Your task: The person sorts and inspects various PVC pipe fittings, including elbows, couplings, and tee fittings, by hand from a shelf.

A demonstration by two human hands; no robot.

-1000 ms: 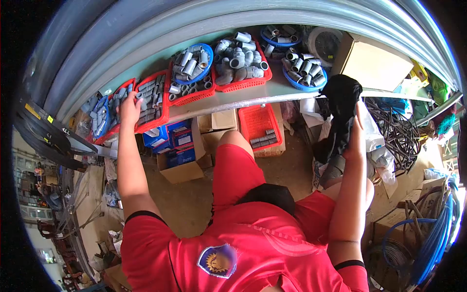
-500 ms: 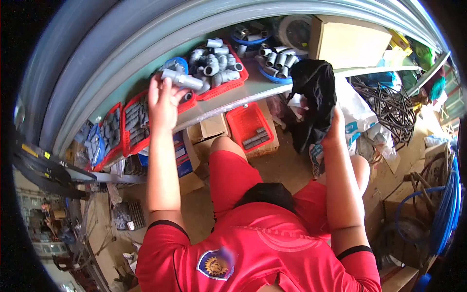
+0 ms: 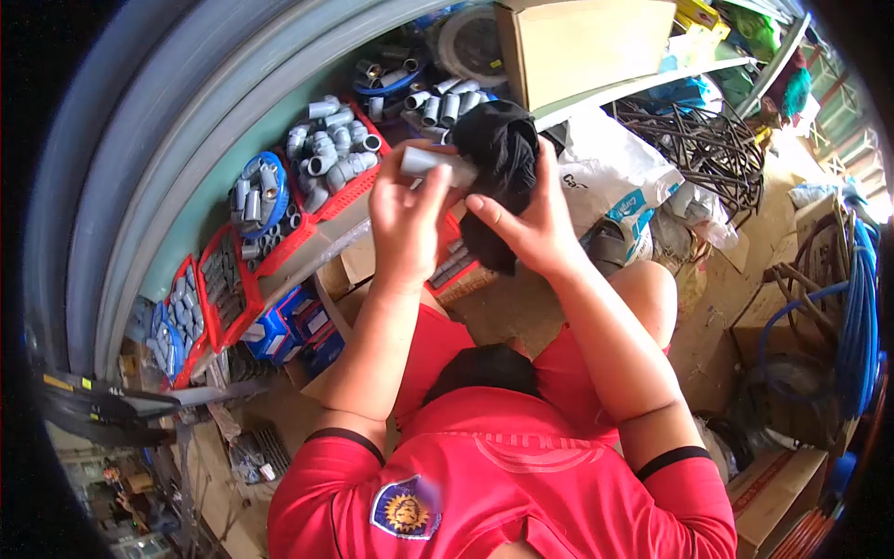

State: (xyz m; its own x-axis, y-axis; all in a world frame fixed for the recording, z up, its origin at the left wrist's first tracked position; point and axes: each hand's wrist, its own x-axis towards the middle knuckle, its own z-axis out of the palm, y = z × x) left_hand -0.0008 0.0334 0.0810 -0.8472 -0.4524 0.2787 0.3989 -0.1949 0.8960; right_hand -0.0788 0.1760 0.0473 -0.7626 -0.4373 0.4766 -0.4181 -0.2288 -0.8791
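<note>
A grey pipe fitting (image 3: 426,163) is in my left hand (image 3: 407,219), its far end against a black bag (image 3: 494,149). My right hand (image 3: 533,219) is closed on the bag, thumb on the near side and fingers behind it. Both hands are close together in front of the shelf. Just beyond them, a blue basket (image 3: 382,90) and a red basket (image 3: 349,197) hold grey pipe fittings. Part of the left hand's fingers is hidden behind the fitting.
Large grey pipes (image 3: 177,121) curve along the upper left. A cardboard box (image 3: 587,51) stands on the shelf. To the right lie a white sack (image 3: 610,163), a tangle of dark rods (image 3: 698,149) and a blue hose coil (image 3: 859,317).
My left hand has moved right with the fitting, up to the black bag. My right hand has shifted left with the bag. The view has turned, so the shelf appears further left.
</note>
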